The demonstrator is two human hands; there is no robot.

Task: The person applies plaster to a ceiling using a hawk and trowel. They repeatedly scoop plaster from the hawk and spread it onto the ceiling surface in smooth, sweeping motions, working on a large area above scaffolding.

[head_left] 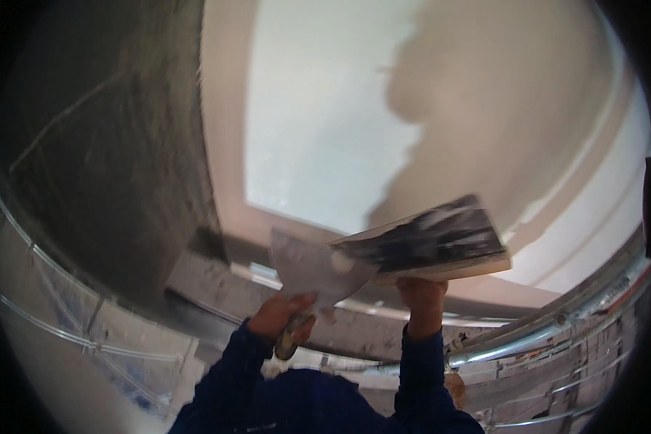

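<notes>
My left hand (286, 316) is closed round the handle of a putty knife (318, 267), its broad grey blade pointing up. Closed on the pale long edge of a wide filling knife (427, 239), my right hand (423, 295) holds it from below. Its dark blade has whitish smears. The two blades overlap in the view near the left end of the wide one; whether they touch I cannot tell. Beyond them spreads a pale board surface (325, 123), with beige filler (506, 101) over its right part and along its borders.
A rough dark concrete surface (108, 123) lies along the left. Metal scaffold tubes (528, 340) curve past at the lower right, and thinner rails (87, 343) run at the lower left. Below the board is a grey ledge (217, 289).
</notes>
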